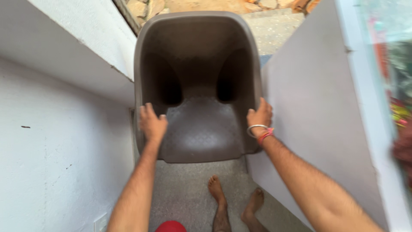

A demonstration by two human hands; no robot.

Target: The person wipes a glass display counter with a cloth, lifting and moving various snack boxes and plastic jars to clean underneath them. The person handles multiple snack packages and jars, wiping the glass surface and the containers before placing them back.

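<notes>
Both hands clamp the side rims of a brown moulded plastic chair (197, 86), left hand (151, 124) and right hand (259, 117) opposite, holding it tipped and clear of the speckled floor (189, 193) between white walls (56, 141), likely to fit the narrow passage.

Soft, even daylight comes in from the open ground at the top, brightest there. The brown plastic chair (198, 86) is dark in its hollows. The right edge smears into colourful blur, and the white walls (51, 141) bow slightly near the borders.
</notes>
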